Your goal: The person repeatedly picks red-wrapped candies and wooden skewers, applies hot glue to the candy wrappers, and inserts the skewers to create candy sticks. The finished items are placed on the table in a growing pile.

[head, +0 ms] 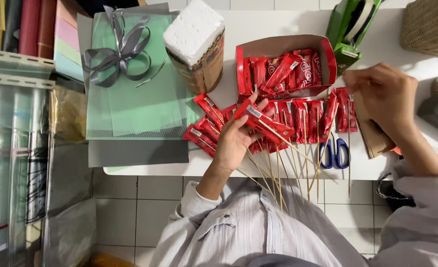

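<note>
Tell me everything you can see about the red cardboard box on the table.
The red cardboard box lies on the white table, open side up, showing its plain brown inside. It is shallow and rectangular, with a folded flap at the left end. Red wrapped snack bars lie loosely piled inside. More bars on wooden skewers lie just before it. Neither hand touches it.

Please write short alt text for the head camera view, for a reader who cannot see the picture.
The left hand holds a red snack bar fixed to a wooden skewer above a white table, while the right hand reaches over more skewered bars. Behind them is an open red box; blue scissors lie nearby.
</note>
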